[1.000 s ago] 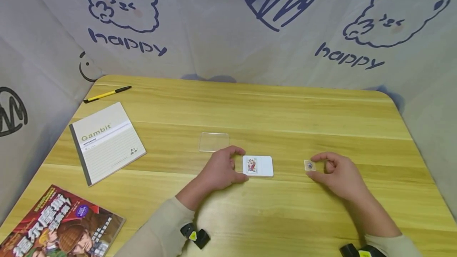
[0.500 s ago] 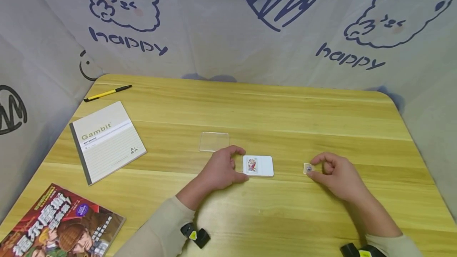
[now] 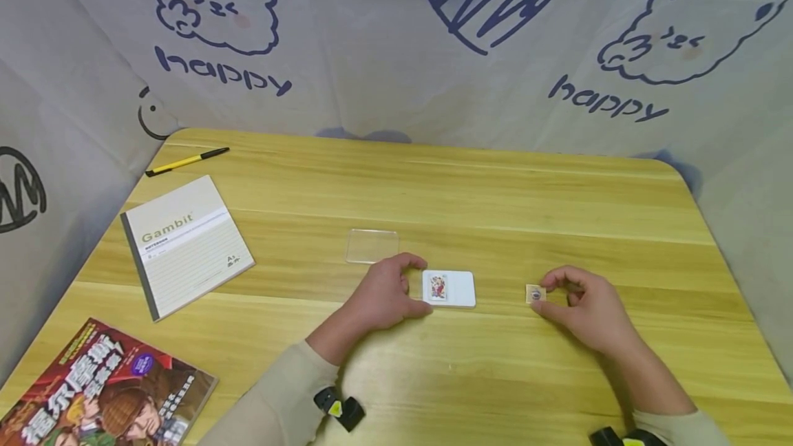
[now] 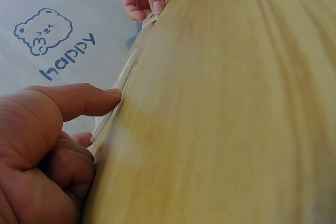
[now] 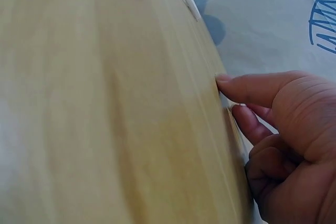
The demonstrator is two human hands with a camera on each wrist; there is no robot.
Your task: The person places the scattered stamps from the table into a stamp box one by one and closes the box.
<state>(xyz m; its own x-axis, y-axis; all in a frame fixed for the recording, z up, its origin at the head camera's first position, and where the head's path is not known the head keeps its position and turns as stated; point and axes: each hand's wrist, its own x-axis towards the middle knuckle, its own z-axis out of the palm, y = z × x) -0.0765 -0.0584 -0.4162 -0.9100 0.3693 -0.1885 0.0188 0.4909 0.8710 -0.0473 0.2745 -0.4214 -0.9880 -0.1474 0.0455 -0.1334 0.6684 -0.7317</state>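
Note:
A flat white card-sized case (image 3: 460, 289) lies near the table's middle, a colourful picture stamp (image 3: 438, 288) on its left half. My left hand (image 3: 383, 294) holds this case at its left end, thumb on the near edge and a finger on the far edge. Over to the right, my right hand (image 3: 587, 305) pinches a small tan stamp-like square (image 3: 535, 294) by its right side; a dark round motif shows on it. In the right wrist view the right hand (image 5: 294, 129) hides most of that square. Behind the left hand lies a clear rectangular cover (image 3: 372, 245).
On the left of the wooden table (image 3: 471, 191) lie a Gambit notebook (image 3: 188, 246), a yellow and black pen (image 3: 186, 162) and a red illustrated book (image 3: 111, 391). A white printed cloth (image 3: 347, 40) hangs behind the table's far edge.
The small square has shifted slightly toward the person and its face looks more tan than pale. My right fingers moved a little with it. The left hand and the white case stay nearly still.

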